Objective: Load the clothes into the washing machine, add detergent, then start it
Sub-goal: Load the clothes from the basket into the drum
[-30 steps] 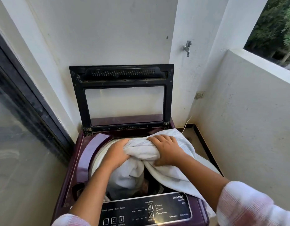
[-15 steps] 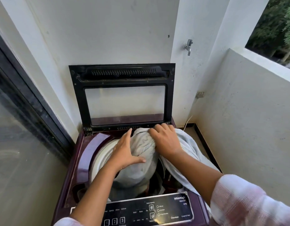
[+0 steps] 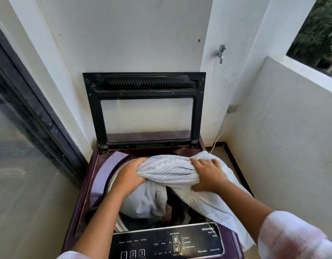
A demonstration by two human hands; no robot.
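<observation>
The washing machine (image 3: pixel 105 176) is seen with its lid (image 3: pixel 143 85) stood upright at the machine's back, so that the drum is open for loading. A white patterned cloth (image 3: pixel 169 171) is bunched over the drum mouth. One part hangs down inside the machine and another trails over its right edge, so the cloth is judged only partly loaded. The bundle is gripped at one end by the left hand (image 3: pixel 129 174) and at the other by the right hand (image 3: pixel 208 174). The fingers are curled close together into the fabric, presumably so that it can be gathered and pushed down.
</observation>
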